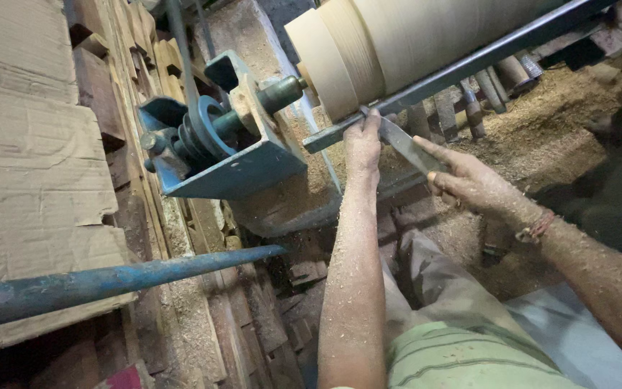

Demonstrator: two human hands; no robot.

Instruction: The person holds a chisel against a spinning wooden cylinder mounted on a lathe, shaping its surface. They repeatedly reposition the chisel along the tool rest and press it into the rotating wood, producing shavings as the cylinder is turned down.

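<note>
Sawdust (pixel 541 137) (thick) behind steel rest bar (pixel 462 68)

Single head view: looks steeply down, close over both forearms, facing the lathe (pixel 426 43) at far right.

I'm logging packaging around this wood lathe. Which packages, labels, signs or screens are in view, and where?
No labels, signs or screens show.
Flattened cardboard sheets: far left, stacked, brown, torn and creased, beside the blue lathe headstock.

Green striped shirt (pixel 462 360); red wrist thread (pixel 538 227)
</note>
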